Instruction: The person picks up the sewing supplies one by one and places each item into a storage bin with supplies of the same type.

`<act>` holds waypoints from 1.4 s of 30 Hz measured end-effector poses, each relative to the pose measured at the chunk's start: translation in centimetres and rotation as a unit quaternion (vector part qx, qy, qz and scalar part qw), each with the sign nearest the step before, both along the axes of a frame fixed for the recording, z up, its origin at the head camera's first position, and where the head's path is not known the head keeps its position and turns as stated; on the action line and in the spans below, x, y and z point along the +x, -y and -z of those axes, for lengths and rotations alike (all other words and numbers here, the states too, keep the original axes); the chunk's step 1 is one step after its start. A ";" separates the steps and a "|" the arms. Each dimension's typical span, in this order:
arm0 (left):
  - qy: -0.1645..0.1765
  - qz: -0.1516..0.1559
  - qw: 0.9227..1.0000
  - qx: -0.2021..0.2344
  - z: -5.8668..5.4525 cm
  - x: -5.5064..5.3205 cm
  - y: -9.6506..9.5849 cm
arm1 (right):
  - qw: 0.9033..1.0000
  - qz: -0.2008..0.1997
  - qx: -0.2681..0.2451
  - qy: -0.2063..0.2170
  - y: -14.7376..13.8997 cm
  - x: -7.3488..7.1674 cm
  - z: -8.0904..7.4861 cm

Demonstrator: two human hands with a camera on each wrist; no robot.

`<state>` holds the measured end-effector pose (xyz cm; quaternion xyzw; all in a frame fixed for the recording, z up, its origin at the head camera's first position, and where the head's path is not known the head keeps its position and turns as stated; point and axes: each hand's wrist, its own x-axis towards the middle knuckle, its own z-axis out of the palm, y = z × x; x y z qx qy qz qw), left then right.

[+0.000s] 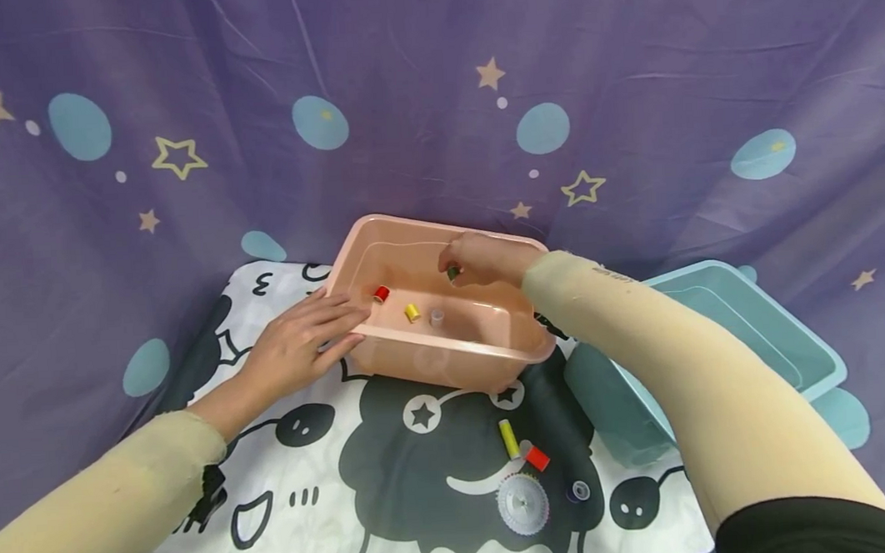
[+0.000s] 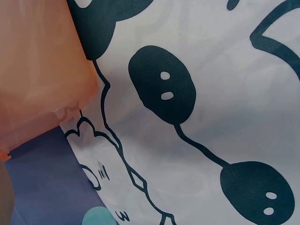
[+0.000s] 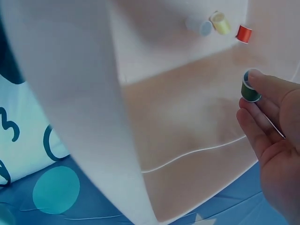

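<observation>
A green thread spool (image 3: 251, 89) is pinched between the thumb and fingers of my right hand (image 1: 479, 258), inside the peach plastic basin (image 1: 447, 356) and above its floor. My left hand (image 1: 299, 334) rests on the basin's left rim with its fingers extended; the left wrist view catches only a sliver of it at the edge. On the basin floor lie a red spool (image 1: 381, 294), a yellow spool (image 1: 412, 312) and a whitish spool (image 1: 436, 318). The right wrist view shows the whitish spool touching or nearly touching the yellow one.
A teal basin (image 1: 746, 327) stands tilted at the right, partly behind my right forearm. On the patterned cloth (image 1: 289, 493) in front lie a tall yellow spool (image 1: 508, 438), a red spool (image 1: 537, 458), a clear ridged disc (image 1: 523, 504) and a purple spool (image 1: 579, 491). A purple curtain hangs behind.
</observation>
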<state>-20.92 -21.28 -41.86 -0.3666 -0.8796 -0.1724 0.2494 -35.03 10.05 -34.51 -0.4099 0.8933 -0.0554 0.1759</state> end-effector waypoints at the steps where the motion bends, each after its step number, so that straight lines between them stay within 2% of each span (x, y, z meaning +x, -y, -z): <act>1: 0.000 0.000 1.000 0.000 0.0 0.0 0.0 | 1.000 0.001 0.000 0.005 0.0 0.0 0.0; 5: -0.001 0.003 1.000 0.003 0.0 -0.1 -0.2 | 1.000 0.005 0.001 0.015 -0.1 0.1 0.1; 10: 0.001 0.007 1.000 0.003 0.1 -0.1 -0.5 | 0.998 0.043 0.028 0.026 -0.2 0.1 0.5; 16: 0.001 0.009 1.000 0.005 0.1 -0.1 -0.7 | 0.996 0.023 0.089 -0.013 -0.4 0.4 0.7; 22: 0.002 0.010 1.000 0.003 0.1 -0.1 -0.7 | 0.994 0.012 0.102 -0.023 -0.7 0.8 0.3; 26: 0.008 0.008 1.000 0.001 0.1 -0.1 -0.6 | 0.995 0.013 0.096 -0.027 -1.0 1.0 -0.1; 33: 0.008 0.002 1.000 0.001 0.1 0.0 -0.3 | 0.998 0.052 0.030 -0.004 -1.5 2.0 -1.4; 42: 0.003 0.007 1.000 0.008 0.0 -0.1 0.0 | 0.998 0.040 -0.015 -0.054 -3.0 4.5 -3.4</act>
